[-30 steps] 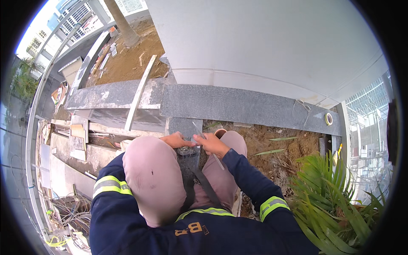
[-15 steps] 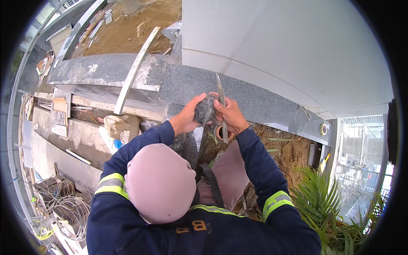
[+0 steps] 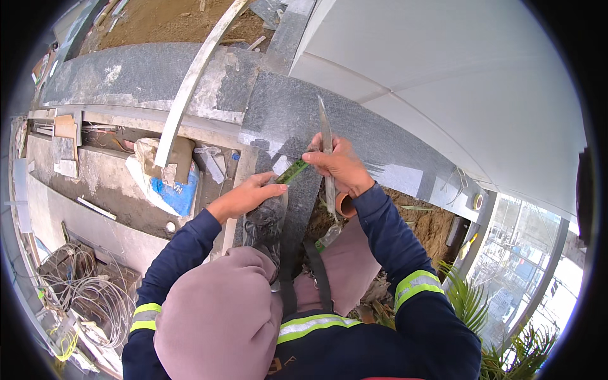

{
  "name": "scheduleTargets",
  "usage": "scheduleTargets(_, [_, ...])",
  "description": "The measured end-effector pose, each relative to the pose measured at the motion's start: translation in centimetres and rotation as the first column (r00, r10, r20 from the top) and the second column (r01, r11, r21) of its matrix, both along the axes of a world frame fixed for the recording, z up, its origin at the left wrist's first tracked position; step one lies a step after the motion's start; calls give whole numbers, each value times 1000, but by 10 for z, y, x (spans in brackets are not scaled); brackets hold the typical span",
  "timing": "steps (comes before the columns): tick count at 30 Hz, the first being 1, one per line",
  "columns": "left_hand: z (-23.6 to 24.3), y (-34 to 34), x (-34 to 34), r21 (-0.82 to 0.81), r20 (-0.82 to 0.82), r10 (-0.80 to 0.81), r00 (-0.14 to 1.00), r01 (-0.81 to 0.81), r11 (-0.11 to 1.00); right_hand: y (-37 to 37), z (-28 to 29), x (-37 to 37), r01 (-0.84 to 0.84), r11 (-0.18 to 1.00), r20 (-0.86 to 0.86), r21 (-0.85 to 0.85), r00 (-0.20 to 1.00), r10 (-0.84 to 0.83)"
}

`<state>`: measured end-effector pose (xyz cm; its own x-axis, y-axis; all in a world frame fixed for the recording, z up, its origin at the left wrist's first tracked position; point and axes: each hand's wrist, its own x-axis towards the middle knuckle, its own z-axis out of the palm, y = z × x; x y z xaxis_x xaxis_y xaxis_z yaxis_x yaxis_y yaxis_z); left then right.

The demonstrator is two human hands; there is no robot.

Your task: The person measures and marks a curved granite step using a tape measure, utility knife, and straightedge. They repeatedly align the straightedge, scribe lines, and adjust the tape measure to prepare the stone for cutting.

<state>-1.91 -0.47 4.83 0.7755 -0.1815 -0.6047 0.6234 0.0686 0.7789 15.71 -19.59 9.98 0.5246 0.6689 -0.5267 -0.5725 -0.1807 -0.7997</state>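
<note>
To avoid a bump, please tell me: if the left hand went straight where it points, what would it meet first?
Beyond the green strip it grips, the left hand would probably meet the right hand first, though depth is unclear.

Both hands (image 3: pixel 345 168) in closed grips, slightly apart

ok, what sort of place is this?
Probably an outdoor construction or landscaping site: a long speckled grey stone-like ledge beside bare brown soil, plus a tangled pile of thin pale cables.
</note>
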Motion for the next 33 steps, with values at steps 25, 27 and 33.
scheduleTargets(25, [-92,29,53,383,-38,338,940,-298,874,-18,-89,-22,174,832,580,-527,789,203])
scheduleTargets(27, [-93,27,53,423,-18,328,945,-290,859,-21,-111,-9,193,849,708,-492,657,261])
scheduleTargets(33, [-93,24,54,548,66,311,948,-295,783,5,-93,72,-108,803,718,-586,390,576])
